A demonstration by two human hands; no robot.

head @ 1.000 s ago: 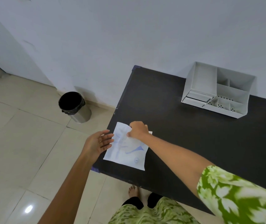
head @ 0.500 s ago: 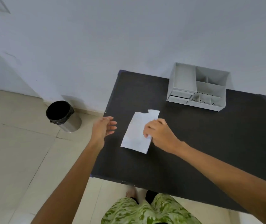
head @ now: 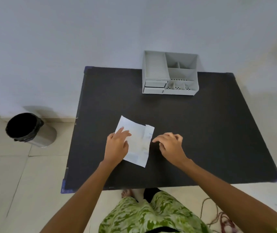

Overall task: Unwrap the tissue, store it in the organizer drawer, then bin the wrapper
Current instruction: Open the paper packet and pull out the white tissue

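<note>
Head view: one tissue packet under the flat, spread left hand, right hand loose-fingered, empty, one organizer, one bin.

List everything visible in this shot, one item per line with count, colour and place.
tissue packet: one, white with faint blue print, flat on the table's near-left part
table: one, black top, against the wall
organizer: one, light grey, far edge of the table by the wall, two drawers at its front left, both shut
bin: one, steel with black liner, on the floor left of the table
cord: one, reddish brown, on the floor at lower right
left hand: one, resting flat on the packet's left side
right hand: one, fingers curled, at the packet's right edge, gripping nothing
</note>
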